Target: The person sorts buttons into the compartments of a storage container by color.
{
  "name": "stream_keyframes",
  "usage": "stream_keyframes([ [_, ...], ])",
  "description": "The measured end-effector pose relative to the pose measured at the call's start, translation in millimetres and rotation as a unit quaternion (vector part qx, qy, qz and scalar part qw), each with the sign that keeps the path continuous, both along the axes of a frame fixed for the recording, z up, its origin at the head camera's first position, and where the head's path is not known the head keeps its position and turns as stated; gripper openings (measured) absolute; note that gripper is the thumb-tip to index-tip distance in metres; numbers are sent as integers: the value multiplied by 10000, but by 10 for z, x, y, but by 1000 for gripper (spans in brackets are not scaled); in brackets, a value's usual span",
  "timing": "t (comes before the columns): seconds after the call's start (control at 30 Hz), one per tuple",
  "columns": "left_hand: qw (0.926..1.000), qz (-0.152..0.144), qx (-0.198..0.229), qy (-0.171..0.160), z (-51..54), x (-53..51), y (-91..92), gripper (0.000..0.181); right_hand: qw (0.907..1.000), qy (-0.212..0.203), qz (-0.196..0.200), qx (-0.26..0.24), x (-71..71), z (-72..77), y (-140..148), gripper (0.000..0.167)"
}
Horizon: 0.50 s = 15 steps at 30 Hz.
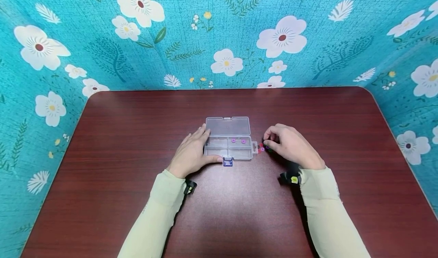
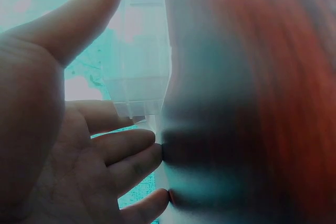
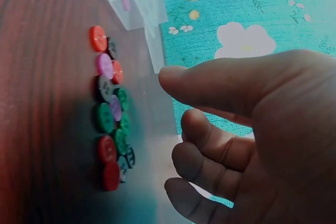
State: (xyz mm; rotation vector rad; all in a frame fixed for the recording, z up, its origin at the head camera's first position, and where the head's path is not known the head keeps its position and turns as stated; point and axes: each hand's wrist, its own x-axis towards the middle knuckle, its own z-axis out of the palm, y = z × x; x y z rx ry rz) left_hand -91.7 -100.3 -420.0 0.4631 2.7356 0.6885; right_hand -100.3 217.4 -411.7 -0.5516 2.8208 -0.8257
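A clear plastic compartment box [image 1: 228, 148] lies with its lid [image 1: 228, 126] raised toward the back. Two purple buttons [image 1: 243, 141] sit in its back right compartment. My left hand [image 1: 191, 153] holds the box's left end, thumb along the front edge beside the blue latch [image 1: 227, 162], other fingers at the left side. To the right of the box, my right hand [image 1: 291, 144] hovers over loose buttons, fingers bent, and no button shows between them. In the right wrist view the pile has red [image 3: 111, 176], green [image 3: 104, 117], purple [image 3: 105, 65] and black buttons [image 3: 104, 88].
The dark red wooden table [image 1: 137, 129] carries the box and buttons. A hanging tab [image 1: 254, 147] juts from the box's right end, close to the buttons. Blue flowered cloth [image 1: 191, 34] stands behind and beside the table. Both wrists wear a small black camera [image 1: 291, 178].
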Motion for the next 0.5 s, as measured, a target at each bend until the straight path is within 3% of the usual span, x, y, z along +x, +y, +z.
stream_keyframes([
  [0.5, 10000, -40, -15, 59, 13, -1, 4, 108, 9992, -260, 295, 56, 21, -8, -55, 9],
])
